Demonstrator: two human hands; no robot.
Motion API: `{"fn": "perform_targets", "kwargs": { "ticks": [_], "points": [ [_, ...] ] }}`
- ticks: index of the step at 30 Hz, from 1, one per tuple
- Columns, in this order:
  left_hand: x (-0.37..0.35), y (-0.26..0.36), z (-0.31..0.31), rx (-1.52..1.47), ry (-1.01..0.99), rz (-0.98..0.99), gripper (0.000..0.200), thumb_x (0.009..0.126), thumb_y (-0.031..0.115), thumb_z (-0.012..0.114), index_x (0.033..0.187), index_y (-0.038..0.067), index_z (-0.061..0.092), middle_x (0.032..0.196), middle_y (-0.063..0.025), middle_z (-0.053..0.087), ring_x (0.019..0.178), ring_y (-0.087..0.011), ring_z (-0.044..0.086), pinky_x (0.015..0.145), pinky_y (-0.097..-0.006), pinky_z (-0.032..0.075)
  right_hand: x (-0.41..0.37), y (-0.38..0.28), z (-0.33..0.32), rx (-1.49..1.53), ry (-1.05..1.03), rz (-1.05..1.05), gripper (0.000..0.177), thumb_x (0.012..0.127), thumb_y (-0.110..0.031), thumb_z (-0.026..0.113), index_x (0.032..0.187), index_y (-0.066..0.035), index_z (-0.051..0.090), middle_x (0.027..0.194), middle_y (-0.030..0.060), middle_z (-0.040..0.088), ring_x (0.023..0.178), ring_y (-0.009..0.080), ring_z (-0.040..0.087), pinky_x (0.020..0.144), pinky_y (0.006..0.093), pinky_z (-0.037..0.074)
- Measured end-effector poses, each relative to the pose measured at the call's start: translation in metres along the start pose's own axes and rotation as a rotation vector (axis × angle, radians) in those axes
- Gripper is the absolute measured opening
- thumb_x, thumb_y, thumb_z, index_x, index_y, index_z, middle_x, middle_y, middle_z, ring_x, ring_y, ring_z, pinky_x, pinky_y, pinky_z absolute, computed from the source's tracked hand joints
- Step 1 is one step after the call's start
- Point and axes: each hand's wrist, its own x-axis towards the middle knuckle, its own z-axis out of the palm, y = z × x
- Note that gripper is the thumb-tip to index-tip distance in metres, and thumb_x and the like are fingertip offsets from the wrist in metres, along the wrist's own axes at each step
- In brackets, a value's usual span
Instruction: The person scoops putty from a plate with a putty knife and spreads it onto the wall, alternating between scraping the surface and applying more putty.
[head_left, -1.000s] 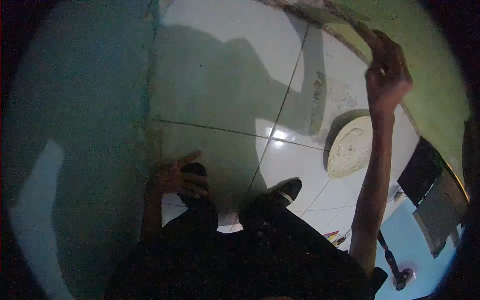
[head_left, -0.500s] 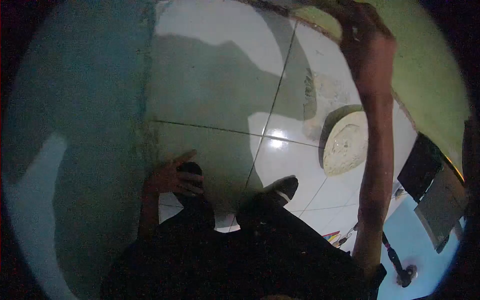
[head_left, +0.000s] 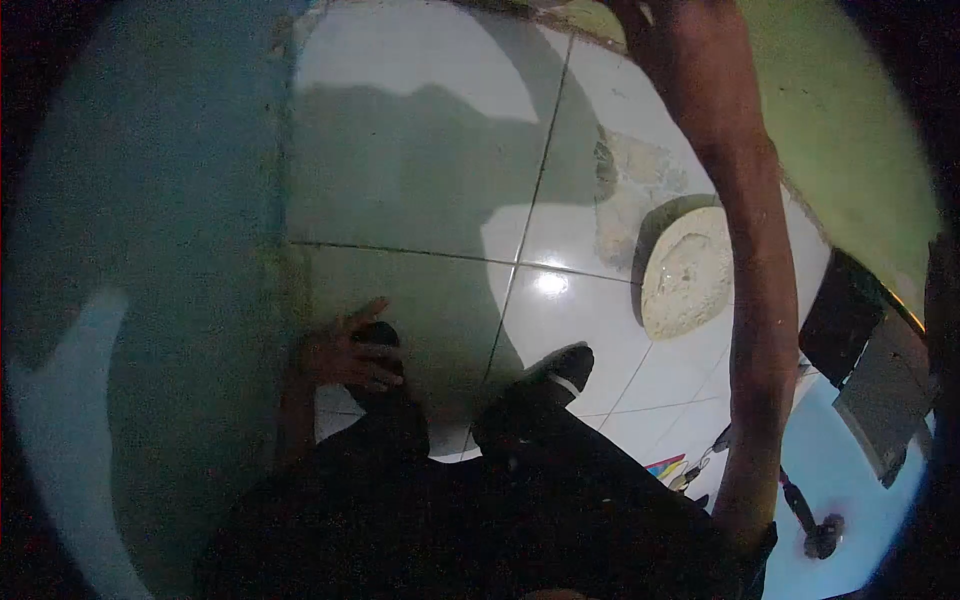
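My left hand (head_left: 350,357) hangs low on the left, its fingers spread in front of a dark-covered foot (head_left: 374,340), and it holds nothing that I can see. My right arm stretches up the right side, with my right hand (head_left: 690,35) at the top edge by the greenish wall (head_left: 835,150). The top edge cuts off most of its fingers, so anything in them is hidden. Beside the right forearm lies a cream-coloured round piece (head_left: 687,275) with a rough, hollowed middle, partly covered by that arm.
White floor tiles (head_left: 420,180) with dark joints bear broad shadows and a rough stained patch (head_left: 635,190). Dark flat panels (head_left: 885,390) lean at the right. Near them, a dark-handled tool (head_left: 808,520) rests on a light blue surface (head_left: 850,450).
My right hand appears higher and slightly farther left, with its fingers now mostly past the top edge. My left hand keeps nearly the same place, while the view has shifted a little.
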Motion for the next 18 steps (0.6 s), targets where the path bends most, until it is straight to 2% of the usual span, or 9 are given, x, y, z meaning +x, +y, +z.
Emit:
{"fn": "perform_targets", "kwargs": {
  "ticks": [2, 3, 5, 7, 9, 11, 13, 16, 18],
  "points": [
    [0.001, 0.001, 0.004, -0.076, -0.085, 0.023, 0.071, 0.1, 0.061, 0.022, 0.158, 0.026, 0.001, 0.146, -0.0371, 0.034, 0.125, -0.0606, 0.043, 0.107, -0.0674, 0.032, 0.009, 0.005, -0.006, 0.155, 0.129, -0.034, 0.021, 0.087, -0.003, 0.067, 0.107, 0.001, 0.062, 0.102, 0.0183, 0.066, 0.08, 0.0312, 0.069, 0.071, 0.0417, 0.057],
    [-0.001, 0.002, 0.009, 0.068, 0.06, -0.03, 0.073, 0.099, 0.063, 0.024, 0.158, 0.026, 0.002, 0.146, -0.0369, 0.035, 0.126, -0.0602, 0.042, 0.107, -0.0671, 0.031, 0.007, 0.01, -0.008, 0.158, 0.129, -0.045, 0.021, 0.087, -0.003, 0.067, 0.107, 0.001, 0.062, 0.102, 0.0183, 0.066, 0.08, 0.0312, 0.069, 0.071, 0.0417, 0.057],
    [-0.001, 0.003, 0.024, 0.203, 0.209, -0.059, 0.076, 0.098, 0.065, 0.026, 0.158, 0.026, 0.003, 0.145, -0.0367, 0.036, 0.127, -0.0598, 0.041, 0.108, -0.0668, 0.031, 0.0, 0.019, -0.014, -0.027, 0.094, 0.102, 0.02, 0.089, -0.012, 0.071, 0.108, -0.011, 0.073, 0.102, 0.0061, 0.074, 0.079, 0.0179, 0.072, 0.067, 0.0322, 0.058],
    [0.002, 0.006, 0.034, 0.164, 0.379, -0.085, 0.062, 0.105, 0.041, 0.033, 0.158, 0.025, 0.005, 0.145, -0.0376, 0.035, 0.124, -0.0637, 0.041, 0.1, -0.0728, 0.035, 0.001, 0.012, -0.024, 0.069, 0.199, 0.039, 0.019, 0.088, -0.013, 0.071, 0.107, -0.012, 0.073, 0.099, 0.0077, 0.074, 0.075, 0.0208, 0.071, 0.064, 0.0327, 0.057],
    [0.0, 0.003, 0.021, 0.209, 0.253, -0.035, 0.06, 0.106, 0.038, 0.031, 0.158, 0.026, 0.005, 0.146, -0.0377, 0.034, 0.124, -0.064, 0.041, 0.1, -0.0728, 0.035, 0.005, 0.002, -0.033, 0.162, 0.302, -0.007, 0.018, 0.088, -0.014, 0.071, 0.105, -0.012, 0.074, 0.095, 0.0093, 0.074, 0.071, 0.0238, 0.071, 0.062, 0.0333, 0.056],
    [-0.003, 0.002, 0.011, 0.262, 0.121, -0.003, 0.057, 0.106, 0.036, 0.028, 0.158, 0.027, 0.005, 0.146, -0.0378, 0.034, 0.124, -0.0644, 0.04, 0.1, -0.0728, 0.035, 0.011, -0.011, -0.041, 0.104, 0.147, 0.148, 0.014, 0.087, -0.016, 0.072, 0.1, -0.012, 0.075, 0.094, 0.008, 0.074, 0.072, 0.0222, 0.071, 0.062, 0.033, 0.056],
    [-0.002, 0.003, 0.009, 0.043, 0.139, -0.07, 0.077, 0.097, 0.067, 0.026, 0.158, 0.027, 0.002, 0.149, -0.0368, 0.029, 0.132, -0.0589, 0.036, 0.108, -0.0672, 0.028, 0.016, -0.008, -0.025, 0.057, 0.091, 0.072, 0.012, 0.088, -0.017, 0.072, 0.098, -0.012, 0.075, 0.094, 0.0066, 0.074, 0.073, 0.021, 0.071, 0.063, 0.032, 0.056],
    [0.0, 0.002, 0.012, 0.171, 0.161, -0.074, 0.08, 0.096, 0.07, 0.025, 0.158, 0.026, 0.001, 0.149, -0.0383, 0.028, 0.132, -0.0605, 0.034, 0.108, -0.069, 0.027, 0.024, -0.005, -0.002, 0.028, 0.021, -0.085, 0.013, 0.087, -0.014, 0.072, 0.098, -0.009, 0.073, 0.093, 0.0049, 0.074, 0.076, 0.0207, 0.072, 0.067, 0.0308, 0.056],
    [0.002, 0.005, 0.025, 0.214, 0.227, -0.099, 0.081, 0.095, 0.07, 0.025, 0.158, 0.026, 0.0, 0.149, -0.0397, 0.026, 0.131, -0.0614, 0.034, 0.107, -0.0693, 0.026, 0.031, -0.017, 0.006, 0.225, -0.032, 0.021, 0.027, 0.086, -0.002, 0.069, 0.111, 0.0, 0.061, 0.103, 0.019, 0.066, 0.082, 0.0303, 0.07, 0.072, 0.0407, 0.057]
  ]
}}
